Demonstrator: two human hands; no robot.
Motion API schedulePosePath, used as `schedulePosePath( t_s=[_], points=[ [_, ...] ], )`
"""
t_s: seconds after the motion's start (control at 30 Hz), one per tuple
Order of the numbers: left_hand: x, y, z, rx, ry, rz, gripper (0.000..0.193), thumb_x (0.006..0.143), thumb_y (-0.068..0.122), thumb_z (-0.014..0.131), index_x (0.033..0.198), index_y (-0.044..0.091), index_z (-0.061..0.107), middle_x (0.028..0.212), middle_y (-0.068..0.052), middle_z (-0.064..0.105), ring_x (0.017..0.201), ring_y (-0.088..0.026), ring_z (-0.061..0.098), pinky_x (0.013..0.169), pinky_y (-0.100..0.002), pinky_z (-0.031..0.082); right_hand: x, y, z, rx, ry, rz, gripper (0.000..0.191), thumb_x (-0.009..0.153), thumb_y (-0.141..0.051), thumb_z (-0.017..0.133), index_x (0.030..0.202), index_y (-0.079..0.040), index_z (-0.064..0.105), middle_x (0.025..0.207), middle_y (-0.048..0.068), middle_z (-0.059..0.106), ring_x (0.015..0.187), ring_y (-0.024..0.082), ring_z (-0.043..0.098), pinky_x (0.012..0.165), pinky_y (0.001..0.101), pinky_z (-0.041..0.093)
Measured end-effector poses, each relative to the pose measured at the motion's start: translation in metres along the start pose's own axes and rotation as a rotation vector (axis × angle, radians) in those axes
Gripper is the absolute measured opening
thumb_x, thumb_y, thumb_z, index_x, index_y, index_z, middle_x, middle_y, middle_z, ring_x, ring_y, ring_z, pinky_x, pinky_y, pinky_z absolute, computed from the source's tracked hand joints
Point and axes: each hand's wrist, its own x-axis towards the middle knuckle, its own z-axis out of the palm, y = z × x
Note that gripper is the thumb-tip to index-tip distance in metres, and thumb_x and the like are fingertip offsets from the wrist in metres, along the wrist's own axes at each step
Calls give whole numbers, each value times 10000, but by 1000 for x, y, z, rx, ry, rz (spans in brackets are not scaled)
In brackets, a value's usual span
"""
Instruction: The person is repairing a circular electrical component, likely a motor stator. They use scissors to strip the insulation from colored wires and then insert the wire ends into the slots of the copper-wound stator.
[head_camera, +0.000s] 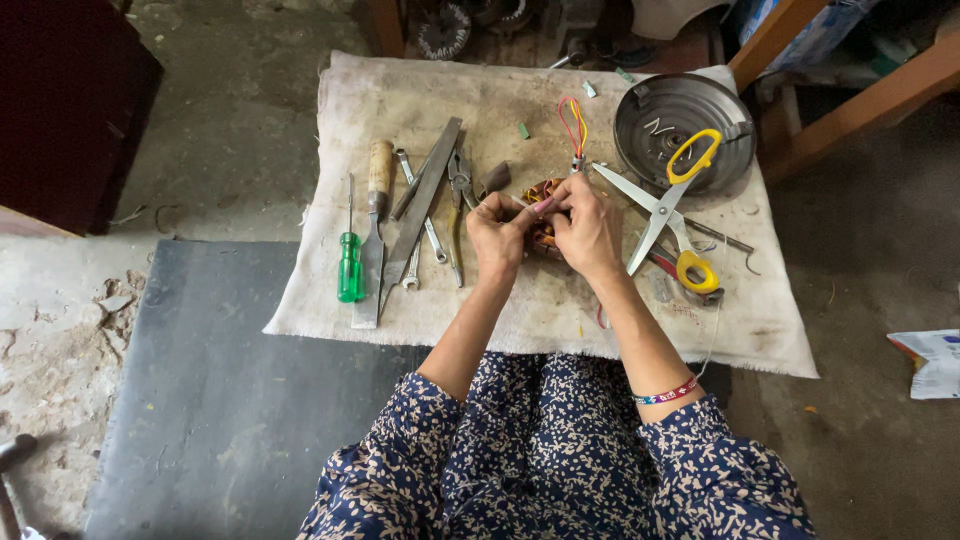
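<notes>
Head view shows both hands meeting over a copper-wound coil (541, 232) on the white cloth (520, 310); left hand (497, 235) and right hand (588, 228) each have the grip pinched on it, yellow-handled scissors (668, 208) just beside.

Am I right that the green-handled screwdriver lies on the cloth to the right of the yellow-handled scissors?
Not quite: in the head view the green-handled screwdriver lies on the cloth to the left of the yellow-handled scissors, at the far left of the tool row.
</notes>
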Motion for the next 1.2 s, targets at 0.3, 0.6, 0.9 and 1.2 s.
schedulePosePath(
  t_s=[0.3,0.6,0.9,1.2],
  points=[
    [3,16,2,97,-51,-111,265,752,63,891,673,11,644,638,-23,674,532,-61,555,490,-247,475,-2,-8,-6,38,-24,82,238,776,38,697,978,-50,608,755,80,723,589,201,647,565,358,483],
    [-2,23,5,150,-14,-81,213,776,88,880,712,-12,703,657,-22,692,582,-60,585,531,-244,484,-2,-12,-13,51,-83,138,241,798,18,699,1016,-45,618,869,62,782,634,180,702,599,328,530],
    [0,6,2,-71,-110,-63,234,778,60,872,703,7,656,654,-9,683,564,-62,601,513,-231,505,-5,-27,-27,48,40,-40,242,803,9,748,1012,-35,633,923,94,716,820,230,718,667,343,554],
    [-6,-2,0,199,-47,136,204,752,29,872,726,15,669,699,-1,616,645,-84,529,580,-269,448,-6,-40,-37,-54,89,-212,157,857,-89,768,986,-39,693,956,119,692,923,331,654,809,436,515]
  ],
)
